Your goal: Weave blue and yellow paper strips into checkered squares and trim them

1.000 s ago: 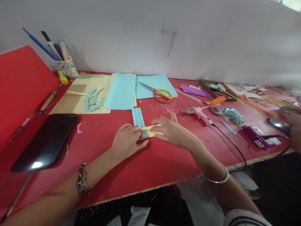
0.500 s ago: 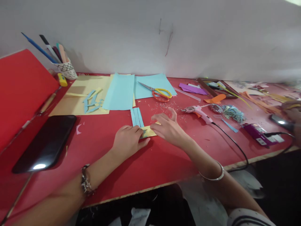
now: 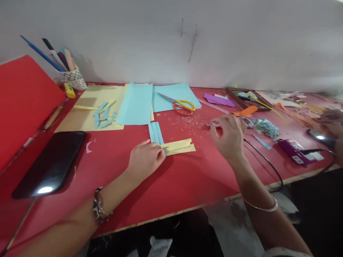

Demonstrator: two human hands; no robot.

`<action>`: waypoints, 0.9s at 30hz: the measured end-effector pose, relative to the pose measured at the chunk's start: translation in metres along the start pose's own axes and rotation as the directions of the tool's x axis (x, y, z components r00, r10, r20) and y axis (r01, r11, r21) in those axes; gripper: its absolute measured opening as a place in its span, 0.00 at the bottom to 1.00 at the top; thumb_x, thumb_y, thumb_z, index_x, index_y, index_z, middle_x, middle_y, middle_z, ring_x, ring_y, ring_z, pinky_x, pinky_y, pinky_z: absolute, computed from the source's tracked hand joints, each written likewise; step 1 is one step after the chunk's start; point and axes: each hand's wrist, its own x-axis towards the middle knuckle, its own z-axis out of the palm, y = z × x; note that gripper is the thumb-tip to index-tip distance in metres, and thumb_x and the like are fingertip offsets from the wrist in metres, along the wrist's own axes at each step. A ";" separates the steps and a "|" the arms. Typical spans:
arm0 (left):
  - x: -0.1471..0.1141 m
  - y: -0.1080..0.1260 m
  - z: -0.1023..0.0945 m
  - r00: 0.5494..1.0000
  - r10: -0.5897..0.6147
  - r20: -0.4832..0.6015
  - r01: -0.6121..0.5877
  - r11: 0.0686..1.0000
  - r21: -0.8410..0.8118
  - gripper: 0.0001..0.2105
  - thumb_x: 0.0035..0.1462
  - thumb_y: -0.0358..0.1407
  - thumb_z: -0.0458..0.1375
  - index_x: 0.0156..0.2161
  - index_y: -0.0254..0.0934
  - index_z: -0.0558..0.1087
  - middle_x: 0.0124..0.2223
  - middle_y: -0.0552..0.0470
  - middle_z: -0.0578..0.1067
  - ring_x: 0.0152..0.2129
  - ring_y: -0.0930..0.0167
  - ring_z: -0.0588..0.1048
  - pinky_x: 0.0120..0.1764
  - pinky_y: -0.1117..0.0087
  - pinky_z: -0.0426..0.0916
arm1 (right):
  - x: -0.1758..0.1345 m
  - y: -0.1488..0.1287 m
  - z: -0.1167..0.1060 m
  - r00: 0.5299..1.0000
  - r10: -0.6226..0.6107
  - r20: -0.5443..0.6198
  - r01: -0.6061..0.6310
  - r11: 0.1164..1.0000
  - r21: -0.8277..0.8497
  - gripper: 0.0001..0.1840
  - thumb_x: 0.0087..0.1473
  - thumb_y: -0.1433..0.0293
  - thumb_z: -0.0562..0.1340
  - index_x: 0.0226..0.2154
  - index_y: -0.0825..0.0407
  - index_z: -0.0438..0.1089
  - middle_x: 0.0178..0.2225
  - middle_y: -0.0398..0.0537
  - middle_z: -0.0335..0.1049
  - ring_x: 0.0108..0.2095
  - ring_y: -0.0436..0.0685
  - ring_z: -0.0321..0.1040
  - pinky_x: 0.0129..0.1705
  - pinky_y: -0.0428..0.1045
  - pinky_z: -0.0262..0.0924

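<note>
My left hand (image 3: 147, 159) is closed over the near-left end of some yellow paper strips (image 3: 179, 145), holding them against the table where they meet light-blue paper strips (image 3: 155, 133). The yellow strips point right, while the blue ones point away from me. Farther right, my right hand (image 3: 227, 137) is curled around a pink glue gun, its thumb and forefinger making a ring. Most of the gun is hidden under the hand; its metal nozzle (image 3: 209, 124) shows at the left and its black cord (image 3: 264, 156) trails to the right.
Scissors (image 3: 179, 103) lie on light-blue sheets (image 3: 135, 107) at the back. A phone (image 3: 50, 160) and a pen cup (image 3: 76, 78) are on the left. To the right are a purple extension socket (image 3: 291, 150), a brown frame (image 3: 233, 93) and another person's hand (image 3: 333, 121).
My right hand has left the yellow strips and moved right onto the glue gun, uncovering the strips' right ends. My left hand stays on the paper.
</note>
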 end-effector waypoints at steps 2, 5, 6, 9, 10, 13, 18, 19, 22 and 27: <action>0.000 -0.001 -0.001 0.999 -0.040 0.026 0.041 0.999 -0.027 0.19 0.54 0.33 0.45 0.14 0.37 0.65 0.17 0.53 0.70 0.21 0.70 0.73 0.21 0.73 0.63 | 0.000 0.026 -0.001 0.973 0.208 0.095 -0.192 0.969 -0.156 0.14 0.51 0.67 0.53 0.38 0.56 0.67 0.40 0.58 0.66 0.43 0.64 0.61 0.43 0.58 0.54; 0.001 -0.004 -0.004 0.997 -0.039 0.069 0.046 0.994 -0.097 0.20 0.55 0.34 0.44 0.14 0.37 0.64 0.18 0.54 0.71 0.21 0.71 0.72 0.31 0.71 0.68 | -0.007 0.059 0.000 0.835 0.461 0.300 -0.328 0.856 -0.400 0.17 0.48 0.66 0.55 0.38 0.60 0.68 0.38 0.63 0.67 0.41 0.67 0.63 0.37 0.58 0.56; 0.001 -0.005 -0.006 0.995 -0.039 0.092 0.050 0.992 -0.117 0.20 0.56 0.34 0.44 0.13 0.37 0.63 0.18 0.55 0.71 0.20 0.72 0.72 0.35 0.69 0.68 | -0.010 0.067 0.000 0.777 0.504 0.377 -0.334 0.838 -0.431 0.16 0.48 0.67 0.56 0.38 0.60 0.68 0.37 0.63 0.68 0.39 0.67 0.65 0.35 0.56 0.57; 0.002 -0.008 -0.010 0.985 -0.062 0.162 0.086 0.986 -0.145 0.22 0.56 0.36 0.43 0.12 0.38 0.63 0.16 0.55 0.69 0.18 0.72 0.71 0.43 0.64 0.67 | -0.018 0.081 0.004 0.764 0.501 0.407 -0.325 0.843 -0.428 0.15 0.50 0.69 0.53 0.38 0.60 0.68 0.35 0.62 0.69 0.35 0.63 0.66 0.31 0.53 0.58; 0.001 -0.009 -0.011 0.981 -0.068 0.180 0.097 0.983 -0.156 0.22 0.56 0.36 0.43 0.13 0.38 0.64 0.16 0.55 0.68 0.18 0.72 0.71 0.44 0.63 0.67 | -0.019 0.083 0.006 0.788 0.476 0.391 -0.311 0.855 -0.416 0.15 0.51 0.69 0.52 0.38 0.60 0.68 0.36 0.63 0.69 0.36 0.63 0.66 0.31 0.53 0.58; -0.001 -0.011 -0.014 0.975 -0.074 0.207 0.120 0.969 -0.218 0.23 0.57 0.36 0.41 0.15 0.38 0.68 0.16 0.55 0.69 0.20 0.71 0.72 0.47 0.63 0.66 | -0.015 0.088 0.014 0.843 0.407 0.352 -0.258 0.880 -0.398 0.16 0.51 0.67 0.52 0.37 0.61 0.69 0.39 0.67 0.66 0.42 0.68 0.63 0.36 0.56 0.57; -0.006 -0.015 -0.015 0.974 -0.062 0.217 0.133 0.933 -0.335 0.24 0.59 0.37 0.40 0.19 0.39 0.72 0.23 0.54 0.76 0.27 0.71 0.76 0.50 0.63 0.64 | -0.002 0.098 0.036 0.899 0.240 0.366 -0.185 0.966 -0.178 0.14 0.50 0.68 0.51 0.34 0.58 0.68 0.35 0.62 0.68 0.37 0.66 0.64 0.34 0.57 0.57; -0.007 -0.015 -0.016 0.974 -0.058 0.219 0.135 0.924 -0.357 0.23 0.59 0.37 0.39 0.22 0.39 0.73 0.26 0.54 0.78 0.30 0.70 0.76 0.50 0.62 0.64 | -0.001 0.098 0.038 0.905 0.220 0.363 -0.179 0.973 -0.144 0.15 0.51 0.69 0.49 0.35 0.57 0.68 0.33 0.60 0.68 0.35 0.64 0.64 0.32 0.55 0.58; -0.008 -0.017 -0.014 0.974 -0.046 0.220 0.135 0.902 -0.410 0.21 0.59 0.36 0.39 0.27 0.40 0.75 0.33 0.54 0.79 0.34 0.70 0.76 0.52 0.60 0.63 | -0.002 0.091 0.034 0.918 0.237 0.317 -0.208 0.970 -0.122 0.18 0.52 0.68 0.47 0.41 0.56 0.65 0.30 0.57 0.69 0.29 0.61 0.65 0.27 0.53 0.57; -0.011 -0.019 -0.008 0.982 -0.065 0.180 0.135 0.902 -0.411 0.21 0.58 0.37 0.40 0.31 0.40 0.76 0.35 0.54 0.79 0.35 0.70 0.76 0.52 0.60 0.63 | -0.017 0.047 0.008 0.952 0.147 0.267 -0.149 0.989 -0.014 0.21 0.50 0.63 0.50 0.44 0.58 0.62 0.38 0.61 0.70 0.34 0.63 0.67 0.30 0.54 0.60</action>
